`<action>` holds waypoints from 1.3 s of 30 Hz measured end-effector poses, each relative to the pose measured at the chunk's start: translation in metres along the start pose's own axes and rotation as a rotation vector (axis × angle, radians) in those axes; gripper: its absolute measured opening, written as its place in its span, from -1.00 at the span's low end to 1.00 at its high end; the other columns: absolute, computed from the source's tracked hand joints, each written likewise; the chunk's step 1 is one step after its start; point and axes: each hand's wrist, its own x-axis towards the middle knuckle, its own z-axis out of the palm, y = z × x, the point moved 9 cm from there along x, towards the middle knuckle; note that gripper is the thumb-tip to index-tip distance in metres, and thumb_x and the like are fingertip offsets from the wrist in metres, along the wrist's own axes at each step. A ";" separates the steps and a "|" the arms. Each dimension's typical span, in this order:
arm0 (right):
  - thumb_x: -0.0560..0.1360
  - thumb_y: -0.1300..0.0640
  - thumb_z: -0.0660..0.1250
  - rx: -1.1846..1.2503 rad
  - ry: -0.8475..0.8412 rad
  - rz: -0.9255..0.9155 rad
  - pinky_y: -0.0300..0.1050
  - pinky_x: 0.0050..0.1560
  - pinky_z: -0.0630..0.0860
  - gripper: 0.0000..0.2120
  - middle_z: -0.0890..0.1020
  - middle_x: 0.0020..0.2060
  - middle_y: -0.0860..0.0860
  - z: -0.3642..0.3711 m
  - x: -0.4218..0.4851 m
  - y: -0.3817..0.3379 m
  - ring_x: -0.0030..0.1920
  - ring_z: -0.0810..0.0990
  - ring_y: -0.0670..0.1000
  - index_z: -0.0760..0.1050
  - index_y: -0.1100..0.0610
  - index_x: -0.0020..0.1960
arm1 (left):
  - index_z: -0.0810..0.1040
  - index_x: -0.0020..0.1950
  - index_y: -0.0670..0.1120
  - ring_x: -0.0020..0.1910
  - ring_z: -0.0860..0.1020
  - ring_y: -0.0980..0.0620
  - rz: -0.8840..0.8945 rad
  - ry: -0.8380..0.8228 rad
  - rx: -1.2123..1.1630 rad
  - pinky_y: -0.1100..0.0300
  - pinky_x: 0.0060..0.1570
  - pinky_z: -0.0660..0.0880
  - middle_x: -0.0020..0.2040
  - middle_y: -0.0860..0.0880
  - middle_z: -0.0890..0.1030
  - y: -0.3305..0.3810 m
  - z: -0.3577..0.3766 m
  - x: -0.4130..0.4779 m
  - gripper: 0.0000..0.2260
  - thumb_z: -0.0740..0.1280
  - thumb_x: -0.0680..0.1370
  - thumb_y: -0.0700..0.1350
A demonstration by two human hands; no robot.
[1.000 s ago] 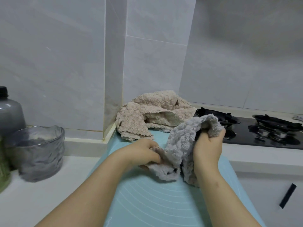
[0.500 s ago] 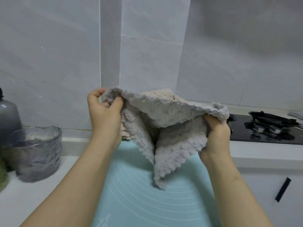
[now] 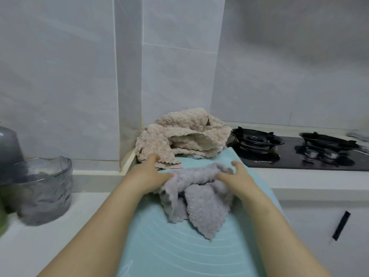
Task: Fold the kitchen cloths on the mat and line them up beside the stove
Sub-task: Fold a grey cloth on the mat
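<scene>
Gripping bunched gray cloth (image 3: pixel 201 204) on mat (image 3: pixel 169 248) with left hand (image 3: pixel 148 175) and right hand (image 3: pixel 238 177).
Cannot make out grip detail under folds.

cloth (image 3: pixel 199 200) on mat (image 3: pixel 179 252); stove (image 3: pixel 299 154) right

You're in a home kitchen: a black two-burner gas stove (image 3: pixel 295 150) sits in the white tabletop (image 3: pixel 40 246) to your right, and pale tiles (image 3: pixel 179 76) cover the walls. Under it is a white cabinet door (image 3: pixel 311 246) with a black handle (image 3: pixel 341 225). A glass bowl (image 3: pixel 43 190) and a grey bottle (image 3: pixel 9 148) stand at your left, while a grey cloth (image 3: pixel 201 206) and beige cloths (image 3: pixel 185 134) lie on a baking mat (image 3: pixel 169 252).
</scene>
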 end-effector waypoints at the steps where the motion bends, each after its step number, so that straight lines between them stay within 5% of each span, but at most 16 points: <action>1: 0.41 -0.02 0.35 -0.137 -0.038 -0.017 0.07 0.28 0.37 -0.30 0.45 0.26 0.03 0.005 -0.002 -0.001 0.23 0.46 0.13 0.12 -0.06 0.46 | 0.20 0.43 0.07 0.21 0.47 -0.10 -0.005 -0.038 0.095 0.16 0.03 0.40 0.31 -0.11 0.47 0.001 0.002 -0.003 -0.43 0.26 0.49 0.22; 3: 0.34 -0.11 0.35 -0.333 -0.078 -0.005 0.11 0.28 0.38 -0.29 0.52 0.11 -0.04 0.009 -0.007 -0.001 0.19 0.49 0.10 0.16 -0.12 0.43 | 0.22 0.42 0.06 0.20 0.51 -0.13 -0.049 -0.103 0.121 0.12 0.07 0.43 0.32 -0.10 0.46 -0.001 0.000 -0.010 -0.39 0.20 0.47 0.32; 5: 0.23 -0.16 0.36 -0.394 -0.115 -0.013 0.12 0.23 0.43 -0.25 0.53 -0.03 -0.12 0.013 -0.008 0.000 0.11 0.55 0.06 0.22 -0.12 0.38 | 0.30 0.32 0.05 -0.17 0.64 -0.13 -0.129 -0.212 -0.077 0.03 -0.10 0.57 0.07 -0.13 0.58 -0.002 0.001 -0.020 -0.40 0.22 0.42 0.37; 7: 0.26 -0.13 0.38 -0.442 -0.182 -0.055 0.05 0.19 0.47 -0.31 0.54 0.01 -0.09 0.019 -0.013 -0.004 0.02 0.58 0.03 0.26 -0.07 0.35 | 0.30 0.30 0.09 -0.43 0.61 -0.05 -0.135 -0.357 -0.190 0.06 -0.29 0.61 -0.13 -0.09 0.56 0.004 0.011 -0.030 -0.41 0.31 0.38 0.33; 9: 0.38 0.03 0.39 -0.482 -0.275 -0.115 -0.15 0.12 0.43 -0.33 0.49 0.16 -0.01 0.028 -0.018 -0.010 0.01 0.50 0.00 0.20 -0.05 0.42 | 0.27 0.34 0.17 -0.37 0.61 0.02 -0.051 -0.410 -0.177 0.15 -0.32 0.60 -0.11 0.00 0.52 0.015 0.019 -0.033 -0.41 0.42 0.39 0.19; 12: 0.43 0.28 0.35 -0.424 -0.338 -0.294 -0.21 -0.09 0.42 -0.26 0.43 0.19 0.06 0.042 -0.026 -0.029 -0.13 0.46 -0.01 0.11 -0.11 0.48 | 0.34 0.28 0.11 -0.26 0.50 0.07 0.114 -0.185 -0.063 0.20 -0.33 0.50 0.08 -0.02 0.49 0.025 0.011 -0.015 -0.51 0.43 0.43 -0.14; 14: 0.43 0.38 0.28 -0.396 -0.344 -0.363 -0.18 -0.28 0.44 -0.23 0.40 0.27 0.08 0.047 -0.029 -0.036 -0.30 0.45 -0.02 0.11 -0.16 0.47 | 0.35 0.21 0.11 -0.32 0.44 0.04 0.155 -0.006 -0.214 0.24 -0.43 0.40 0.02 -0.04 0.49 0.025 -0.004 -0.006 -0.58 0.28 0.46 -0.30; 17: 0.42 0.47 0.21 -0.151 -0.233 -0.353 -0.31 -0.46 0.36 -0.26 0.39 0.32 0.06 0.036 -0.018 -0.038 -0.26 0.48 -0.05 0.23 -0.17 0.42 | 0.40 0.10 0.25 -0.29 0.44 -0.03 0.084 0.097 -0.649 0.28 -0.50 0.41 -0.07 -0.11 0.50 0.016 -0.021 -0.003 -0.50 0.20 0.45 -0.37; 21: 0.41 0.44 0.15 0.195 0.149 -0.233 -0.21 -0.44 0.29 -0.48 0.55 -0.07 0.07 -0.027 -0.010 -0.030 -0.41 0.38 -0.04 0.47 -0.04 0.21 | 0.41 0.15 0.10 -0.45 0.36 0.01 -0.022 0.073 -1.007 0.32 -0.54 0.36 -0.29 -0.09 0.45 0.009 -0.030 -0.005 -0.56 0.15 0.48 -0.40; 24: 0.41 0.33 0.20 -0.075 0.202 -0.109 -0.15 -0.25 0.38 -0.65 0.55 -0.14 0.03 -0.049 -0.007 -0.013 -0.26 0.47 -0.02 0.54 -0.02 0.05 | 0.49 0.00 0.05 -0.46 0.34 0.01 0.012 0.068 -0.398 0.27 -0.47 0.28 -0.27 -0.09 0.46 0.001 -0.043 -0.012 -0.65 0.17 0.46 -0.39; 26: 0.40 0.30 0.23 -0.250 0.076 -0.021 -0.18 -0.20 0.34 -0.79 0.53 -0.24 0.05 -0.038 -0.007 -0.005 -0.18 0.46 0.09 0.54 0.03 -0.17 | 0.52 -0.05 0.07 -0.45 0.36 0.05 0.005 -0.167 -0.016 0.34 -0.50 0.31 -0.28 -0.03 0.44 -0.003 -0.024 -0.021 -0.74 0.29 0.46 -0.30; 29: 0.39 0.24 0.24 -0.305 -0.021 0.061 -0.17 -0.35 0.28 -0.73 0.46 -0.35 0.05 -0.027 -0.008 0.005 -0.30 0.37 0.07 0.41 0.11 -0.47 | 0.53 0.08 0.02 -0.24 0.50 0.04 -0.136 -0.395 0.033 0.21 -0.18 0.51 -0.14 0.02 0.52 -0.014 -0.004 -0.034 -0.76 0.42 0.44 -0.01; 33: 0.43 -0.04 0.24 -0.384 0.155 0.012 -0.05 -0.05 0.45 -0.77 0.56 -0.18 0.00 -0.036 -0.004 0.002 -0.07 0.50 0.08 0.45 0.08 -0.01 | 0.32 0.40 -0.13 0.34 0.36 -0.12 -0.137 -0.113 -0.043 0.08 0.23 0.32 0.38 -0.11 0.38 -0.017 -0.010 -0.005 -0.41 0.11 0.54 0.26; 36: 0.47 -0.10 0.26 -0.365 0.138 -0.051 -0.04 -0.01 0.43 -0.44 0.55 -0.23 -0.08 -0.021 -0.002 0.000 0.01 0.50 0.10 0.20 -0.04 0.41 | 0.43 0.15 -0.14 0.10 0.47 -0.14 -0.140 0.099 -0.201 0.11 -0.03 0.36 0.23 -0.23 0.50 -0.026 -0.004 0.009 -0.70 0.14 0.59 0.05; 38: 0.48 -0.03 0.29 -0.366 0.046 -0.115 -0.02 0.11 0.44 -0.37 0.60 0.07 0.00 -0.002 0.002 0.000 0.14 0.51 0.13 0.11 -0.11 0.48 | 0.44 0.15 -0.07 -0.06 0.49 -0.10 -0.108 0.134 -0.361 0.13 -0.11 0.40 0.17 -0.18 0.52 -0.029 0.002 0.014 -0.81 0.24 0.54 -0.14; 39: 0.49 0.03 0.29 -0.368 0.012 -0.146 -0.03 0.14 0.45 -0.39 0.56 0.18 0.04 0.004 0.004 0.000 0.17 0.51 0.13 0.14 -0.13 0.47 | 0.41 0.26 -0.02 -0.12 0.49 -0.07 -0.089 0.113 -0.436 0.16 -0.16 0.43 0.14 -0.14 0.50 -0.028 0.005 0.015 -0.67 0.26 0.51 -0.23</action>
